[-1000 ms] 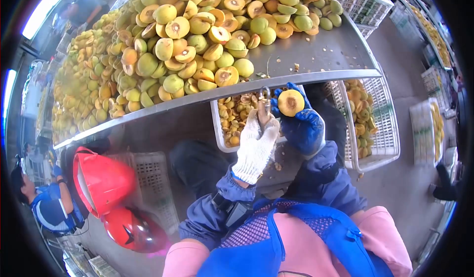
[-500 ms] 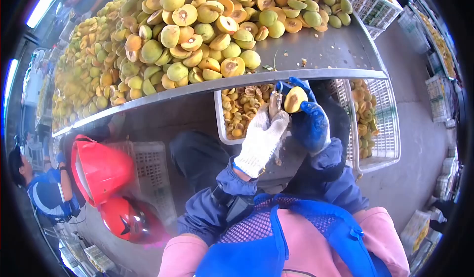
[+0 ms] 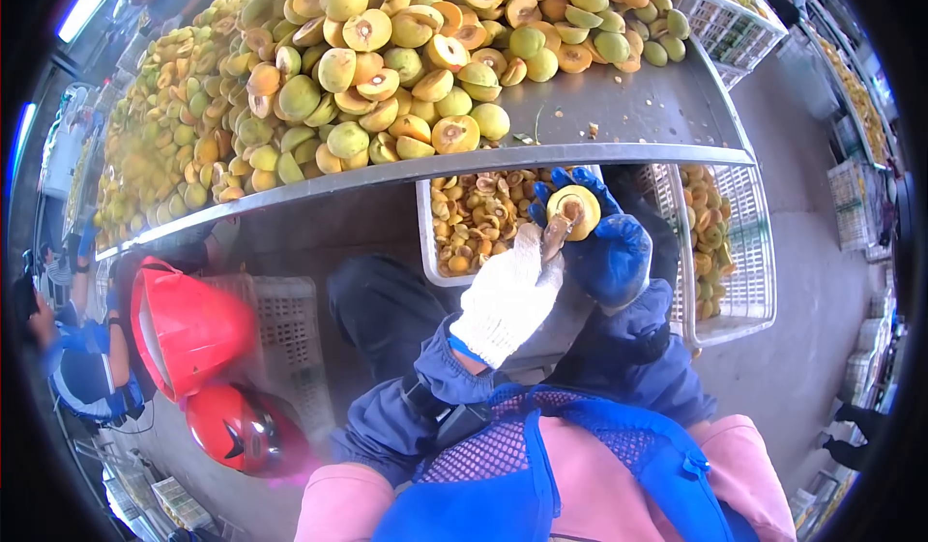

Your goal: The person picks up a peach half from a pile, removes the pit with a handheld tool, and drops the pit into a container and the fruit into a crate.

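Note:
My left hand point(image 3: 509, 298), in a white knit glove, is closed round a small tool point(image 3: 555, 238) whose tip touches the cut face of a fruit half. My right hand point(image 3: 613, 252), in a blue glove, holds that yellow fruit half point(image 3: 586, 212) with its cut face turned toward me. Both hands are just below the metal table's front edge. Beneath them stands a white crate point(image 3: 426, 242) of small brownish fruit pieces. Halved fruit point(image 3: 348, 141) is heaped on the metal table point(image 3: 619, 107).
At the right stands a white crate point(image 3: 759, 252) holding fruit halves. A red bucket point(image 3: 188, 329), a red helmet point(image 3: 232, 431) and an empty-looking crate point(image 3: 295, 344) are at the left. Other people point(image 3: 92, 368) are at the far left and top left.
The fruit half has turned, so its cut face now shows, and the tool tip has come to its middle. The whole view has shifted slightly.

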A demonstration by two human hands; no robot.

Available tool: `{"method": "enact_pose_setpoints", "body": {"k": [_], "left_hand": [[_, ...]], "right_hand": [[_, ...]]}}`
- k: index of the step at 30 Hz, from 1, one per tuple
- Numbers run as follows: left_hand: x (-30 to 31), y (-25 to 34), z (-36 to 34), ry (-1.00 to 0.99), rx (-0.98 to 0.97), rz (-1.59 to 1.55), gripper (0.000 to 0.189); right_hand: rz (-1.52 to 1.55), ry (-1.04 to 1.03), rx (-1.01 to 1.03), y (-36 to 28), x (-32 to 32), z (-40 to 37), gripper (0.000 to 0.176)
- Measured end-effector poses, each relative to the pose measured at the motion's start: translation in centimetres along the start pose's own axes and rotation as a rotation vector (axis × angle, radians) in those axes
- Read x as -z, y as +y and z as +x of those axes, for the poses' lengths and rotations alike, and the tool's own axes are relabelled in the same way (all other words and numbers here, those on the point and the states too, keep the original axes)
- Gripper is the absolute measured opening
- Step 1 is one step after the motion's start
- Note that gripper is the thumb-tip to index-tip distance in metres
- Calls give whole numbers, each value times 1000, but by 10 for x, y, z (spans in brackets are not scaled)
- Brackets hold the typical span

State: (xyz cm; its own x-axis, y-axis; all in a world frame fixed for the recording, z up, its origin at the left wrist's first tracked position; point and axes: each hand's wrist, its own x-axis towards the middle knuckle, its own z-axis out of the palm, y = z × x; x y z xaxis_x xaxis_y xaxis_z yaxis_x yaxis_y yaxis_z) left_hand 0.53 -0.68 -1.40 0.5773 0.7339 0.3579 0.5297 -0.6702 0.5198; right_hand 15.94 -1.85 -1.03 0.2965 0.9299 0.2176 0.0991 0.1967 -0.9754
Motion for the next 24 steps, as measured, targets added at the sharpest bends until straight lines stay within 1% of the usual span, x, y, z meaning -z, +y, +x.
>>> {"method": "enact_pose_setpoints", "body": {"k": [1, 4, 7, 9, 11, 13, 15, 16, 18, 19, 22, 24], "left_hand": [[-3, -5, -5, 55, -217, 180, 33], [3, 7, -5, -19, 45, 43, 25], [9, 4, -3, 11, -173, 129, 21], [-2, 1, -7, -90, -7, 55, 22], [-6, -2, -10, -89, 3, 49, 23], [-1, -2, -8, 11, -142, 109, 26], [5, 4, -6, -72, 24, -12, 33], [6, 6, -6, -114, 109, -73, 36], [1, -1, -9, -173, 73, -103, 43], [-1, -3, -10, -202, 55, -119, 46], [6, 3, -5, -110, 18, -254, 47], [10, -5, -1, -342, 293, -675, 43]], "right_hand": [[-57, -39, 7, -4, 5, 1, 31], [3, 3, -34, -2, 2, 6, 31], [321, 52, -21, 1, -8, 6, 30], [496, 55, -91, -5, -14, 4, 30], [521, 87, -157, 2, -16, 3, 29], [511, 126, -168, 9, -17, 2, 28], [472, 173, -129, 11, -23, -2, 29], [514, 183, -171, 13, -24, -4, 32], [600, 201, -252, 15, -26, -5, 41], [733, 283, -299, 13, -32, -3, 49], [558, 305, -229, 8, -34, -3, 43], [475, 230, -184, 8, -30, -1, 42]]}}
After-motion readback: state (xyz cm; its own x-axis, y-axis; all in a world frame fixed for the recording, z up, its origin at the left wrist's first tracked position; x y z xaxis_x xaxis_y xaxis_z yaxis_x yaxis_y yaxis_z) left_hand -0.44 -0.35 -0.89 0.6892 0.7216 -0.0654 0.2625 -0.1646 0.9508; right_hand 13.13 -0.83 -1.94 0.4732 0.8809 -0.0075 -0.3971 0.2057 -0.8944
